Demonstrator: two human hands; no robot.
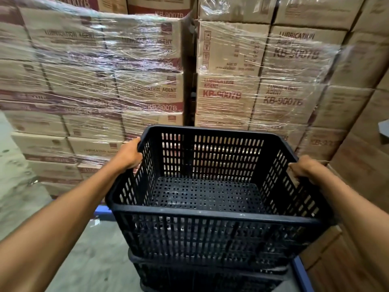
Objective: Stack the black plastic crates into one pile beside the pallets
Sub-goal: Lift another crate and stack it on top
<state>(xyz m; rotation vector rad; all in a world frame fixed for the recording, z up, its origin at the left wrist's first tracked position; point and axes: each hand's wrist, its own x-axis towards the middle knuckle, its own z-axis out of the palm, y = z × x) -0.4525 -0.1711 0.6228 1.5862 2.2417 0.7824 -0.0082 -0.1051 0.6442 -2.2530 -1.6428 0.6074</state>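
Observation:
A black slotted plastic crate (212,234) fills the lower middle of the head view, empty, its perforated floor visible. My left hand (129,154) grips its left rim near the far corner. My right hand (306,168) grips the right rim. Directly beneath it sits a second black crate (202,277), whose rim shows just under the upper crate's base; whether the two touch I cannot tell.
Shrink-wrapped stacks of cardboard boxes (117,87) on pallets rise straight ahead, with a narrow dark gap (189,81) between the two stacks. More boxes (362,157) wall the right side. Blue pallet edges (300,275) show low down. Concrete floor (99,256) lies to the left.

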